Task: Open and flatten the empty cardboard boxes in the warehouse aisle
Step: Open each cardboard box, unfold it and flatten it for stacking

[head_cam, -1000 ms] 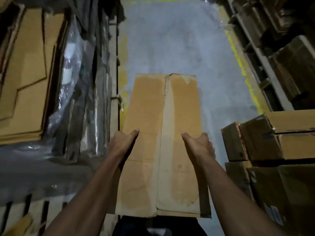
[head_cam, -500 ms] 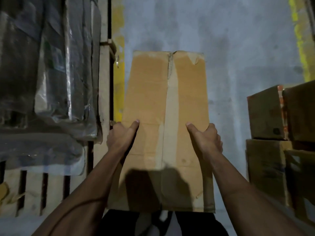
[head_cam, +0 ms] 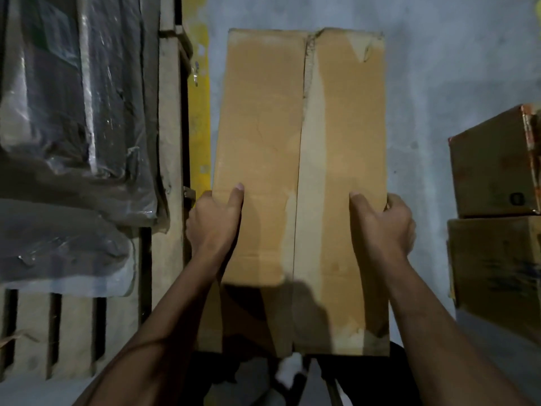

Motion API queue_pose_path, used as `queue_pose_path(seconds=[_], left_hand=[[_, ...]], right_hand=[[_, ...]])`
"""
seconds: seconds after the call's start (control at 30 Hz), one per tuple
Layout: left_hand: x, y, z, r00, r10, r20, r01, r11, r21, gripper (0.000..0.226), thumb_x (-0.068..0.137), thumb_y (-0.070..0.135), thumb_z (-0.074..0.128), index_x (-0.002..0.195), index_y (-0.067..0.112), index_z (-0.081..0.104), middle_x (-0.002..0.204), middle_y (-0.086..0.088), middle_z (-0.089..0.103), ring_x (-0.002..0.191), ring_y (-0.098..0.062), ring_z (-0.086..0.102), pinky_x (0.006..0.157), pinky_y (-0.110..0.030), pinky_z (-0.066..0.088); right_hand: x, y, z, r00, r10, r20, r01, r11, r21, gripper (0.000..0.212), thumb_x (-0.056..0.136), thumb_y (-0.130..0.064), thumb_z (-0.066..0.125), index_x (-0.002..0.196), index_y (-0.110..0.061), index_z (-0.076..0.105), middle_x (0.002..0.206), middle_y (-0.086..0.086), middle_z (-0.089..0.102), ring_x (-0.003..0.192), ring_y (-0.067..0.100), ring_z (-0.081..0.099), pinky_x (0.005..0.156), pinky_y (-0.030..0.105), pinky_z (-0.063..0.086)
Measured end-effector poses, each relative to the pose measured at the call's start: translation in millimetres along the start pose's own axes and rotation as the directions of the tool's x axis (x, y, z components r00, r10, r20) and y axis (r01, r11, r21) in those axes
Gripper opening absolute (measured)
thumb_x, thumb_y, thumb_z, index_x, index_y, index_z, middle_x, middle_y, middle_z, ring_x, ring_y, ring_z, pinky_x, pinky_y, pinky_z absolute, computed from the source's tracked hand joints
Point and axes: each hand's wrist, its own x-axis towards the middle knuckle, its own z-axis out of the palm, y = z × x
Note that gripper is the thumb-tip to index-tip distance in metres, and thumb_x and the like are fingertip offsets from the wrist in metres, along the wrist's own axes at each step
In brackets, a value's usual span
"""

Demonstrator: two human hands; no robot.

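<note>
A long brown cardboard box [head_cam: 298,142] is held out in front of me above the grey floor, its two top flaps meeting along a torn centre seam. My left hand [head_cam: 215,221] grips its left edge, thumb lying on the top face and fingers wrapped round the side. My right hand [head_cam: 383,221] grips the right edge the same way. The near left flap of the box has lifted, leaving a dark gap at the near end.
A wooden pallet [head_cam: 169,142] with plastic-wrapped dark goods [head_cam: 73,112] stands on the left, beside a yellow floor line [head_cam: 200,127]. Two stacked cardboard boxes [head_cam: 497,215] stand at the right. Bare concrete floor [head_cam: 439,68] lies beyond the held box.
The view has tilted down and the box now fills more of it, closer to me. Both hands keep the same grip on its edges. The near left flap has opened.
</note>
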Motion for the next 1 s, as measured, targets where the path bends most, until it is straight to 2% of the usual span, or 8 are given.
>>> queue_pose_path(seconds=[0.13,0.33,0.43,0.53,0.67,0.77,0.9,1.0], left_hand=[[30,19,12,0.999,0.046,0.011,-0.046,0.999,0.012,0.069,0.09,0.066,0.051,0.12,0.005,0.061,0.12,-0.016,0.064,0.109,-0.04,0.058,0.082,-0.04,0.045],[27,13,23,0.99,0.111,0.082,-0.111,0.994,0.002,0.067,0.093,0.065,0.047,0.122,0.006,0.056,0.125,-0.015,0.06,0.114,-0.037,0.055,0.077,-0.035,0.035],[32,1,15,0.978,0.137,0.156,-0.119,0.986,-0.121,0.077,0.087,0.069,0.051,0.13,0.006,0.054,0.131,-0.015,0.057,0.118,-0.037,0.054,0.088,-0.037,0.043],[22,-20,-1,0.956,0.183,0.231,-0.117,0.955,-0.272,0.094,0.066,0.077,0.059,0.13,0.008,0.058,0.128,-0.01,0.062,0.114,-0.032,0.058,0.1,-0.042,0.048],[-3,-59,-5,0.899,0.273,0.343,-0.101,0.89,-0.444,0.046,0.089,0.042,0.071,0.124,0.014,0.061,0.115,-0.001,0.065,0.1,-0.02,0.062,0.086,-0.03,0.046],[-19,-79,-5,0.853,0.35,0.388,-0.103,0.84,-0.533,0.034,0.091,0.031,0.072,0.12,0.021,0.059,0.106,0.007,0.069,0.089,-0.007,0.067,0.073,-0.025,0.051],[-22,-84,-4,0.826,0.418,0.379,-0.152,0.811,-0.564,0.03,0.092,0.022,0.07,0.118,0.025,0.055,0.1,0.013,0.067,0.077,0.007,0.067,0.063,-0.014,0.051],[-21,-84,4,0.816,0.413,0.404,-0.096,0.787,-0.609,0.032,0.093,0.016,0.068,0.12,0.024,0.054,0.103,0.008,0.068,0.088,-0.002,0.069,0.065,-0.016,0.053]], right_hand=[[26,-15,12,0.999,-0.028,-0.03,0.028,0.999,-0.025,0.066,0.085,-0.067,0.057,0.129,-0.018,0.053,0.12,0.009,0.062,0.113,0.036,0.056,0.096,0.045,0.042],[23,6,10,0.999,-0.028,-0.029,0.028,0.999,-0.016,0.075,0.091,-0.066,0.051,0.145,-0.015,0.039,0.139,0.014,0.053,0.126,0.039,0.048,0.101,0.048,0.039],[18,11,9,0.997,-0.065,0.044,0.064,0.998,0.02,0.077,0.09,-0.066,0.051,0.146,-0.015,0.038,0.144,0.013,0.049,0.129,0.039,0.046,0.105,0.05,0.04],[-6,31,9,0.995,-0.06,0.074,0.058,0.998,0.026,0.078,0.091,-0.068,0.048,0.147,-0.015,0.038,0.146,0.014,0.048,0.129,0.04,0.047,0.106,0.051,0.041],[-36,61,7,0.998,0.001,0.069,-0.003,0.999,0.035,0.075,0.094,-0.066,0.047,0.147,-0.013,0.039,0.145,0.016,0.048,0.129,0.04,0.046,0.102,0.045,0.039],[-49,76,6,0.999,-0.003,0.051,0.001,0.999,0.038,0.068,0.094,-0.065,0.047,0.137,-0.013,0.045,0.134,0.014,0.055,0.119,0.039,0.052,0.089,0.042,0.041],[-53,87,11,0.999,-0.029,0.017,0.028,0.998,0.049,0.065,0.092,-0.067,0.047,0.133,-0.016,0.045,0.129,0.012,0.056,0.116,0.037,0.052,0.09,0.044,0.041],[-50,88,12,0.999,-0.032,-0.033,0.032,0.999,0.007,0.065,0.092,-0.067,0.047,0.132,-0.016,0.047,0.128,0.012,0.057,0.116,0.037,0.052,0.087,0.042,0.038]])
